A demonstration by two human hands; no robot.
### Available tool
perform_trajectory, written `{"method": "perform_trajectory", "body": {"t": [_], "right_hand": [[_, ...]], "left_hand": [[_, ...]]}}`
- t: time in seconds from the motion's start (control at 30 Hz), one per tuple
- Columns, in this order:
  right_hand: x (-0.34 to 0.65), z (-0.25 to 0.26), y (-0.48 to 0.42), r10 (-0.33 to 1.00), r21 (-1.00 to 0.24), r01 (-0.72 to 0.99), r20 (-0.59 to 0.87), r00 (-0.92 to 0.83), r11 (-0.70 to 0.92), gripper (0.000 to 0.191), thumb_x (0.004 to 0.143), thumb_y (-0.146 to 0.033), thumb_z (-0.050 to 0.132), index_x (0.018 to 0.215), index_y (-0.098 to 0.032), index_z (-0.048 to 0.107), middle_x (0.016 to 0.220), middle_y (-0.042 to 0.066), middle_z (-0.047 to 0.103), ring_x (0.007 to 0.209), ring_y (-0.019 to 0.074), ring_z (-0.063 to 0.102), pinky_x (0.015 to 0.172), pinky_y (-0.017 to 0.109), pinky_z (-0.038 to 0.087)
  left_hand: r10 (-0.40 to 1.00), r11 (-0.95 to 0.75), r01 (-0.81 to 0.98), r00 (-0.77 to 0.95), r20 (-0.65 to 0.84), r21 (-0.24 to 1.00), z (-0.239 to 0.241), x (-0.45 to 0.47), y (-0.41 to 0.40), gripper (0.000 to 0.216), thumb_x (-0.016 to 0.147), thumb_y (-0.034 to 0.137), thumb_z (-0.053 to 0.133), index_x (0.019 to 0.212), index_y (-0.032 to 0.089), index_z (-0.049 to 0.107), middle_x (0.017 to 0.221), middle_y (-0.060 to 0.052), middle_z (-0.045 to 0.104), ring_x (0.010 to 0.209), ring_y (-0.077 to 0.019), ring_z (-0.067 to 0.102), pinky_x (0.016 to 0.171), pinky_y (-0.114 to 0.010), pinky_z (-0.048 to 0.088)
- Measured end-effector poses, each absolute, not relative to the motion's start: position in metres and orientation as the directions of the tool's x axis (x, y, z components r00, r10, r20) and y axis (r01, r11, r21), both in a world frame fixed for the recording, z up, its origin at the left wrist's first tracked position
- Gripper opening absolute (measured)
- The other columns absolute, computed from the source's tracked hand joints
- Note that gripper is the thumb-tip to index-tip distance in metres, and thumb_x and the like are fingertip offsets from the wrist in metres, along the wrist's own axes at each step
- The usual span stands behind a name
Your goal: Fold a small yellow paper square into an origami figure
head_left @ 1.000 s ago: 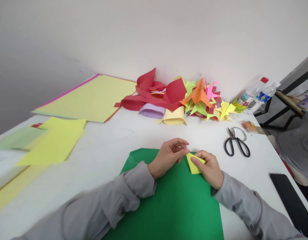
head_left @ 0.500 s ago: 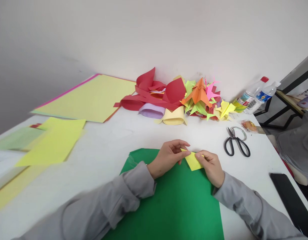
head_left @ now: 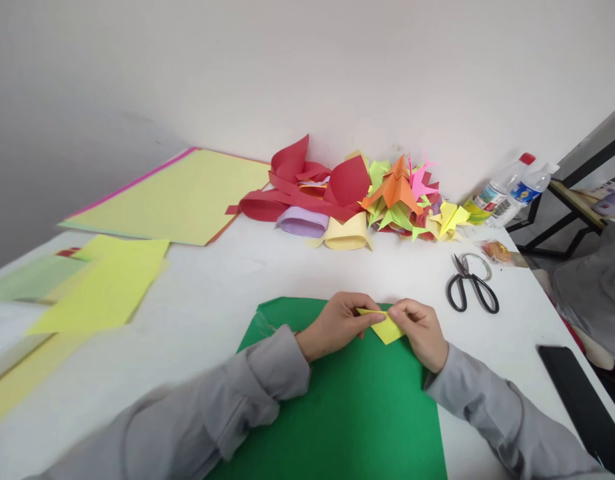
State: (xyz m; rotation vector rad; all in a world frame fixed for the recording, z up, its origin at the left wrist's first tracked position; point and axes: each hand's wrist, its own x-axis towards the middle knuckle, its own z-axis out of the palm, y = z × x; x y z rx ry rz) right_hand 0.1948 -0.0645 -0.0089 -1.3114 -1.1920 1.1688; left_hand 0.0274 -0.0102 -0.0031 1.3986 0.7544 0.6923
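Observation:
A small folded piece of yellow paper [head_left: 387, 331] is pinched between both my hands, its lower corner pointing down toward me. My left hand [head_left: 341, 323] grips its left end, thumb on top and fingers behind. On the other side, my right hand [head_left: 420, 328] pinches the right part with thumb and curled fingers. Beneath both hands lies a large green sheet [head_left: 357, 407] with a bent far edge. How the far side of the yellow paper is folded is hidden by my fingers.
Black-handled scissors [head_left: 472, 287] overlap a tape roll [head_left: 480, 267] on the right. Red paper shapes [head_left: 347, 183], an orange folded paper [head_left: 396, 185] and two bottles [head_left: 520, 193] line the wall. Yellow sheets [head_left: 104, 287] lie left; a black flat object [head_left: 580, 400] rests at the right edge.
My left hand has shifted slightly toward me and right, closer to my right hand, its fingers lower. The yellow paper's far-left part has come down. My right hand has hardly moved.

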Motion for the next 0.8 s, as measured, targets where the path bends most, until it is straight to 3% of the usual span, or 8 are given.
{"method": "perform_trajectory", "body": {"t": [0.13,0.3,0.53,0.67,0.8], "right_hand": [[0.1944,-0.0091,-0.0645,0.998,-0.993,0.117,-0.013,0.067,-0.021,0.036,0.072,-0.050,0.068,0.062,-0.016,0.064,0.051,-0.003,0.051,0.048,0.0080,0.039,0.046,0.022,0.032],[0.1943,-0.0079,-0.0643,0.995,-0.995,0.047,-0.082,0.055,-0.084,0.036,0.071,-0.051,0.069,0.067,-0.016,0.065,0.055,-0.002,0.058,0.049,0.0087,0.045,0.049,0.022,0.036],[0.1985,-0.0111,-0.0617,0.988,-0.997,0.011,-0.071,0.137,-0.073,0.036,0.071,-0.050,0.071,0.063,-0.017,0.060,0.051,-0.004,0.057,0.046,0.0083,0.046,0.048,0.022,0.037],[0.2019,-0.0134,-0.0605,0.995,-0.997,0.040,-0.065,0.072,-0.068,0.036,0.076,-0.051,0.066,0.065,-0.017,0.061,0.048,-0.003,0.059,0.045,0.0096,0.050,0.049,0.023,0.040],[0.2031,-0.0112,-0.0585,0.986,-0.993,0.093,-0.057,0.154,-0.072,0.039,0.075,-0.052,0.066,0.061,-0.017,0.059,0.044,-0.004,0.054,0.036,0.0058,0.040,0.040,0.020,0.030]], "left_hand": [[0.793,0.027,0.063,0.607,-0.060,0.998,-0.0037,0.0260,-0.0094,0.029,0.072,0.039,0.065,0.060,0.013,0.064,0.042,0.005,0.049,0.040,-0.0064,0.044,0.043,-0.018,0.032],[0.816,0.044,0.099,0.570,-0.093,0.994,-0.0064,0.0251,-0.0087,0.032,0.073,0.043,0.064,0.063,0.013,0.065,0.040,0.004,0.052,0.038,-0.0089,0.049,0.042,-0.019,0.035],[0.867,0.080,0.032,0.490,-0.086,0.996,-0.0019,0.0250,-0.0092,0.029,0.075,0.041,0.064,0.066,0.014,0.068,0.039,0.002,0.056,0.037,-0.0094,0.050,0.044,-0.020,0.038],[0.932,0.145,-0.068,0.343,-0.113,0.987,-0.0019,0.0259,-0.0052,0.027,0.072,0.040,0.068,0.067,0.014,0.066,0.041,0.001,0.059,0.038,-0.0107,0.053,0.044,-0.020,0.043],[0.935,0.168,-0.084,0.329,-0.132,0.982,-0.0023,0.0260,-0.0045,0.028,0.070,0.041,0.071,0.065,0.013,0.066,0.043,0.000,0.062,0.040,-0.0121,0.057,0.045,-0.021,0.047]]}}
